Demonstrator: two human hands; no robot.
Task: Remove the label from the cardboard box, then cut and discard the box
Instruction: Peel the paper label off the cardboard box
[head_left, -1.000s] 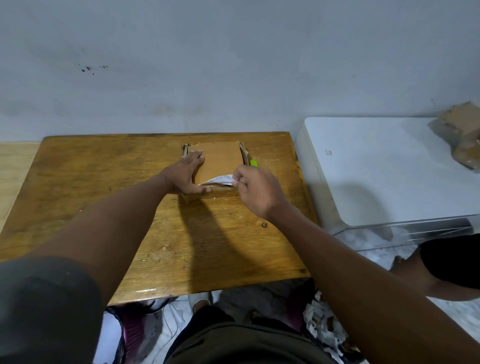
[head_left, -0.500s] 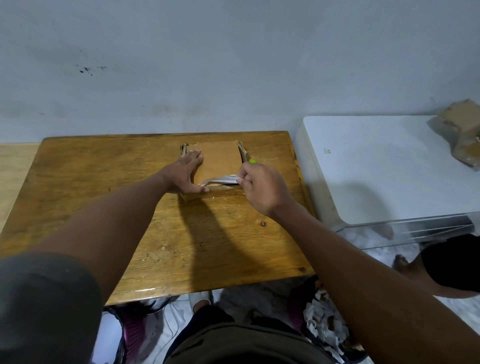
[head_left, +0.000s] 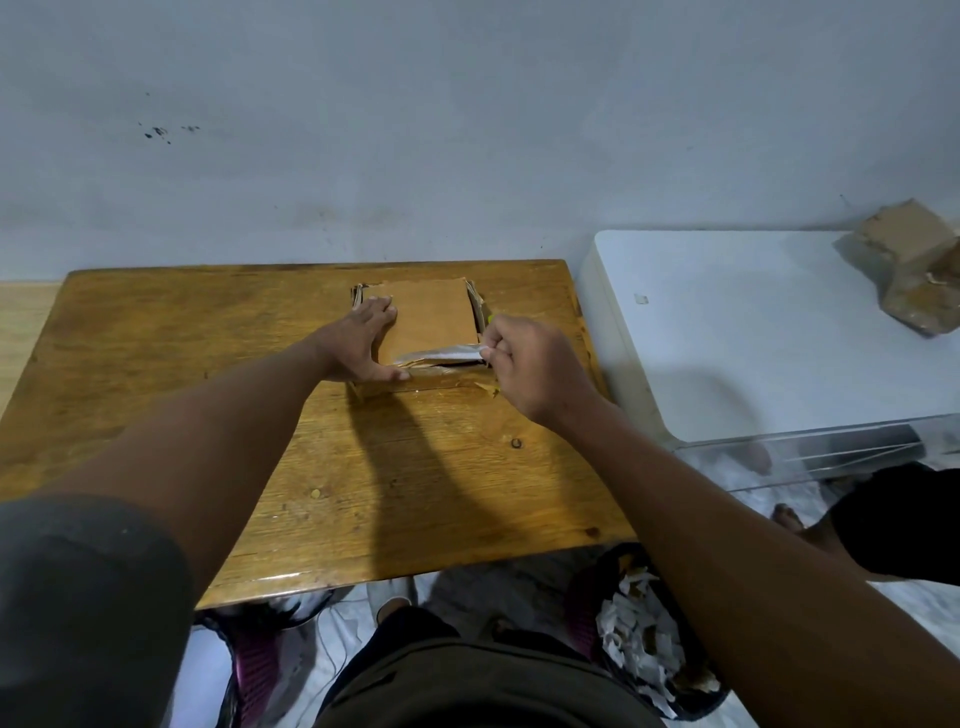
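label peel under way on flat brown cardboard box.
left hand flat, pinning box; right hand pinching silvery-white label strip, now lifted further across than a second ago.

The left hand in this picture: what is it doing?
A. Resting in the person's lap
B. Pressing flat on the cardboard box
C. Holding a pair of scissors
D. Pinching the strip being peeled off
B: the left hand lies open and flat on the cardboard box, holding it on the wooden table, while the right hand pinches the pale label strip and pulls it up.
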